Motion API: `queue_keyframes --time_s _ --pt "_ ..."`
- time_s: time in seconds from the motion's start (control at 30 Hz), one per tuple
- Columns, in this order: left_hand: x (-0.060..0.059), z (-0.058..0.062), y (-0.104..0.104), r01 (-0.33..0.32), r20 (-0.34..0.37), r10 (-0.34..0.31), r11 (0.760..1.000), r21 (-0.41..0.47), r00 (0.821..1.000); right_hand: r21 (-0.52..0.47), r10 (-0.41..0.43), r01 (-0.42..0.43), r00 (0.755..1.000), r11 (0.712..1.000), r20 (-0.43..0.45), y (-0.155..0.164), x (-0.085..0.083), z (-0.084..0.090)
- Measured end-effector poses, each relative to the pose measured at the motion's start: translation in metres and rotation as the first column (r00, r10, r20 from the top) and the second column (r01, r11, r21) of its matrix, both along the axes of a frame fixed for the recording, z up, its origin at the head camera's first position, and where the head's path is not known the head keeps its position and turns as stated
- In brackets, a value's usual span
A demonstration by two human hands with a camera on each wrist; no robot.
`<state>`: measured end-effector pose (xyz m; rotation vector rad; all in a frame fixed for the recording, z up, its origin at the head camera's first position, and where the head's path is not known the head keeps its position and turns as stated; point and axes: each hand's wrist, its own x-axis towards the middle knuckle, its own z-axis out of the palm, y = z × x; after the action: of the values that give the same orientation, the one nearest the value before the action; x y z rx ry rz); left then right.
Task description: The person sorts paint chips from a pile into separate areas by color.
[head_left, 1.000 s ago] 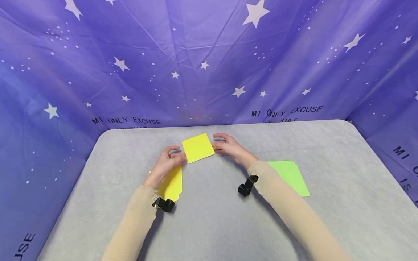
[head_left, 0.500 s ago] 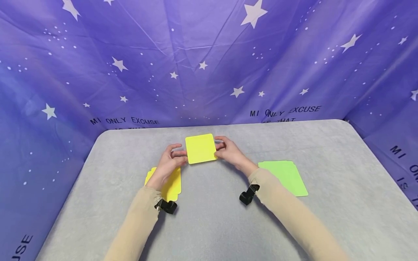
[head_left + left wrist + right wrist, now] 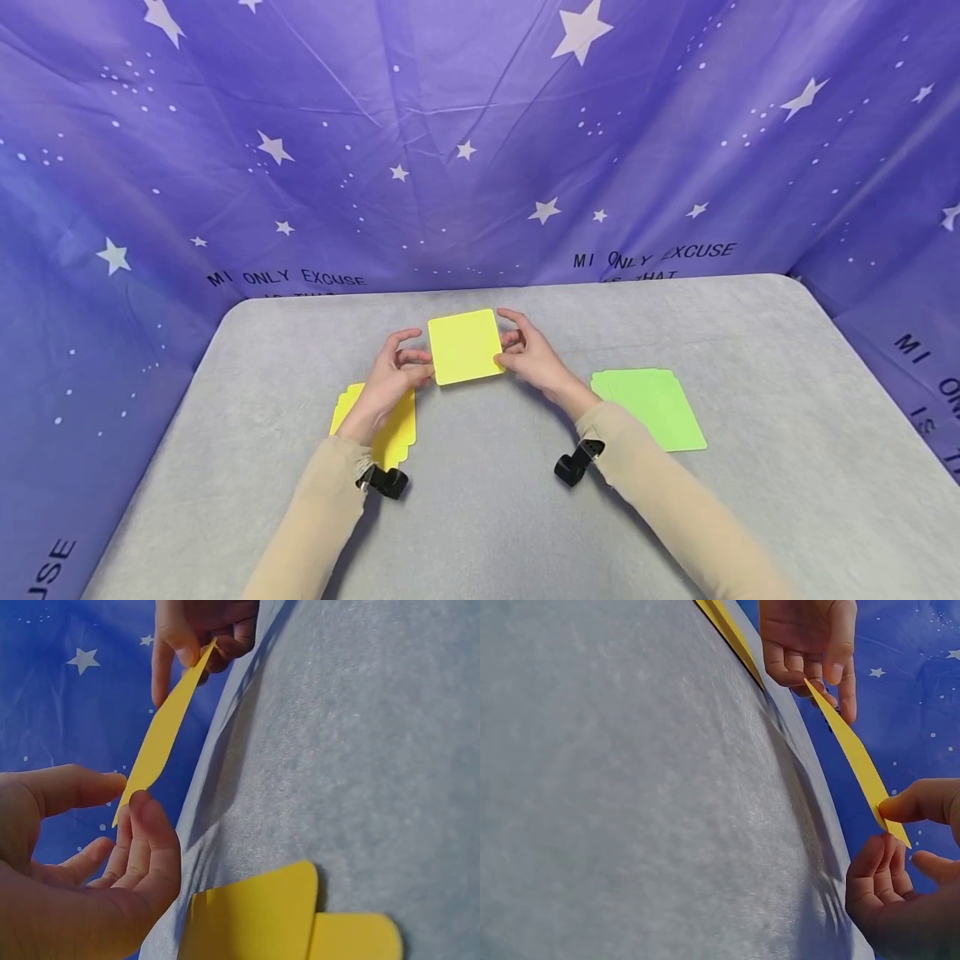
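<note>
I have one yellow card [image 3: 466, 346] lifted clear of the grey surface [image 3: 487, 517], held between my two hands near the middle of the far half. My left hand [image 3: 390, 379] pinches its left edge between thumb and curled fingers [image 3: 146, 832], and my right hand [image 3: 532, 358] pinches the opposite edge the same way; both wrist views show the card edge-on, slightly bowed, with air between it and the surface.

As for progress, I judge the work partly done. A small stack of yellow cards [image 3: 378, 421] lies under and just beside my left wrist, fanned a little so two corners show in the left wrist view. A separate pile of green cards [image 3: 651, 407] lies well apart on the right, near my right forearm. The card in hand has not been set down on either pile, so placing it is what is left; whether more cards remain elsewhere I cannot tell.

Compared with a second ago, the card has straightened from a tilted diamond-like angle to nearly square with the surface's edge and sits a touch lower and more to the right. My right hand, then just beside the card with fingers loose, now grips it. Both piles lie as they did.
</note>
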<state>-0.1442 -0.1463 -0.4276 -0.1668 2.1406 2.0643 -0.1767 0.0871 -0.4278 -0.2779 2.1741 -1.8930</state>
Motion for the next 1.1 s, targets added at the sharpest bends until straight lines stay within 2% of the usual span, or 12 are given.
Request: queue_keyframes --time_s 0.33,0.7,0.93,1.1 --pt "0.01 0.0 -0.005 0.032 -0.006 -0.032 0.999 0.035 0.999 -0.052 0.066 -0.067 0.998 0.996 -0.011 0.002 0.013 -0.001" --pt "0.026 -0.002 -0.023 0.096 -0.015 -0.095 0.993 0.067 0.995 -0.109 0.131 -0.129 0.991 0.986 0.008 -0.003 0.033 -0.001" --pt "0.036 -0.004 -0.043 0.147 -0.038 -0.145 0.988 0.057 0.989 -0.099 0.183 -0.182 0.983 0.978 0.007 -0.011 0.043 -0.003" --pt "0.044 -0.003 -0.058 0.171 -0.031 -0.171 0.985 -0.001 0.985 -0.102 0.221 -0.22 0.975 0.97 0.004 -0.019 0.05 -0.003"
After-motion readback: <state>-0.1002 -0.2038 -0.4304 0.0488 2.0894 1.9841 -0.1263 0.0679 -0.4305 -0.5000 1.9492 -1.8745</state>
